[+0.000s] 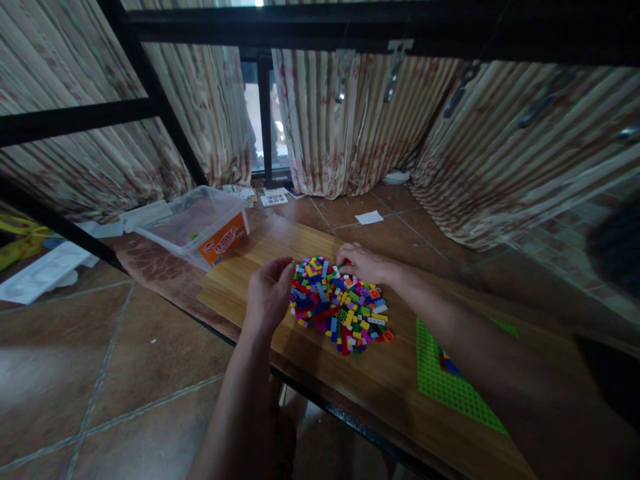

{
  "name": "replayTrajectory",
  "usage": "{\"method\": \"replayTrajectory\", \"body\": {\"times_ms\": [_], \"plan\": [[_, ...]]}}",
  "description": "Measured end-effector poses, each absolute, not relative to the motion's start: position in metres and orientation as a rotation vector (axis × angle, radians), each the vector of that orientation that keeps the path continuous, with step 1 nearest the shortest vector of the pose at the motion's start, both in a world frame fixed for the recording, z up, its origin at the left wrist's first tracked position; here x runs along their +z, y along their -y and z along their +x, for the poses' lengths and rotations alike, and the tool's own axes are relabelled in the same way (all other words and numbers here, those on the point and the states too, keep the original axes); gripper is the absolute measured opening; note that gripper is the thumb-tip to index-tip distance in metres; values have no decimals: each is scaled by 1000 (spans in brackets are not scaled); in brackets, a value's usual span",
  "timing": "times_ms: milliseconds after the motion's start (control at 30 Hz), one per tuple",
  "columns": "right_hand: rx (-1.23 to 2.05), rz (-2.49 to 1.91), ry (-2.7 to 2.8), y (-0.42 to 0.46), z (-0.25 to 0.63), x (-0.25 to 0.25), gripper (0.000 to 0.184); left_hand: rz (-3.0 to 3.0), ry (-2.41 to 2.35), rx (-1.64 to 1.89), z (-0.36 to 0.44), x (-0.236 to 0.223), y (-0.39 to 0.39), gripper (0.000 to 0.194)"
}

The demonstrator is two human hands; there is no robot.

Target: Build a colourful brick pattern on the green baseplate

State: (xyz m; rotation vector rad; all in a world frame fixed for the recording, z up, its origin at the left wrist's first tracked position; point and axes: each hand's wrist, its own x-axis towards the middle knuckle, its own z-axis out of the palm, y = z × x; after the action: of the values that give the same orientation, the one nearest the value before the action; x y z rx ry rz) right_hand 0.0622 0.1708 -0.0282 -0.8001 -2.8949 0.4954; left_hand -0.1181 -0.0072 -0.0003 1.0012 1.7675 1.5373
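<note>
A heap of small toy building bricks in many colours lies spread on the wooden tabletop. My left hand is at the heap's left edge, thumb and fingers curled together; anything between them is hidden. Over the far side of the heap, my right hand has its fingers bent down among the bricks. Its fingertips are partly hidden, and I cannot make out what they grip. Under my right forearm lies a green studded baseplate, with a few red and blue bricks partly covered by the arm.
A clear plastic tub with an orange label stands at the table's far left end. Papers and a white sheet lie on the tiled floor beyond. White foam packing is at the left. A dark object sits far right.
</note>
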Motion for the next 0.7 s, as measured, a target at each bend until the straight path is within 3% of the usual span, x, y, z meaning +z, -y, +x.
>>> {"method": "replayTrajectory", "body": {"times_ms": [300,533,700], "plan": [[484,-886,2520,-105,90,23,8,1070,-1473,1490,-78,-5,4,36],[1085,-979,1682,-16,125,13,11,1155,-1152,1268,-31,12,16,23],[1229,-1050,1253,9,145,0,20,1339,-1126,1151,-7,15,25,19]]}}
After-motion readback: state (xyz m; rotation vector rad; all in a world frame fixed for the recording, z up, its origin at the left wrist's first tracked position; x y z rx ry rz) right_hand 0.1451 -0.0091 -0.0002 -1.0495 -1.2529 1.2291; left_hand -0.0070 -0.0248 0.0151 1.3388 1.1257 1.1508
